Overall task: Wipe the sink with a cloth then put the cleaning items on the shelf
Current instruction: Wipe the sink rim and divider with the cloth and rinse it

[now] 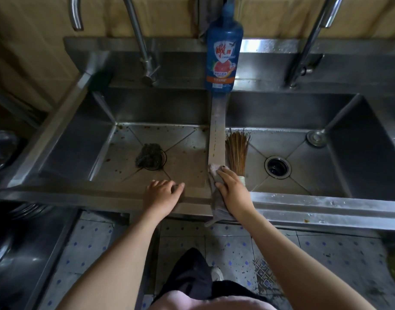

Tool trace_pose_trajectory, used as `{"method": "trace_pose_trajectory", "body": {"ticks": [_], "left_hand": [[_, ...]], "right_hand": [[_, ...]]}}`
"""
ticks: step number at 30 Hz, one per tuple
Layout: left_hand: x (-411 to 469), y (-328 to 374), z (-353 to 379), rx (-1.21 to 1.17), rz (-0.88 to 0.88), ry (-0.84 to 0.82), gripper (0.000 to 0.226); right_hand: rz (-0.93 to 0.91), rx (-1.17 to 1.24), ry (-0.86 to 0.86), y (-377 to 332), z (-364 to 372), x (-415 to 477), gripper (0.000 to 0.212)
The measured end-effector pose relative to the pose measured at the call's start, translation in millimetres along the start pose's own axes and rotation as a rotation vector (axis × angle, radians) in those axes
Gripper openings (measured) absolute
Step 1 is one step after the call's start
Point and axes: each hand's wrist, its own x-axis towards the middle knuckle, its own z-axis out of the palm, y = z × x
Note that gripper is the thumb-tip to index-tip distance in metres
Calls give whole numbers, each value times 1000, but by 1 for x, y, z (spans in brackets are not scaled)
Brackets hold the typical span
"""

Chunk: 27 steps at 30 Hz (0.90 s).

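Note:
A steel double sink [216,121] fills the view, its two basins split by a narrow divider. My right hand [233,190] presses a grey-pink cloth [214,173] flat on the near end of that divider; the cloth hangs over the front rim. My left hand [163,195] rests on the front rim of the left basin, fingers bent, holding nothing. A bamboo brush [236,151] lies in the right basin beside the divider. A dark scouring pad [148,155] sits on the left drain. A blue detergent bottle [223,50] stands at the back on the divider.
Two taps [142,48] [308,41] rise behind the basins. The right basin has an open drain [277,168] and a loose plug [316,138]. Metal bowls [4,249] sit low on the left. Tiled floor [236,249] lies below the front rim.

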Motion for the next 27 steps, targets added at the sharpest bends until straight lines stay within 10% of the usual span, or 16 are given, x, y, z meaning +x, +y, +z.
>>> {"method": "trace_pose_trajectory", "body": {"ticks": [7,13,27], "left_hand": [[22,10,2,55,-29,-39,55],[61,18,-1,-448,-51,-197,48],[64,56,13,-803,182,-416,38]], "right_hand": [[87,133,113,-3,-8,33,37],[131,96,196,-9,-11,81,39],[104,-231,52,-4,19,118,49]]}}
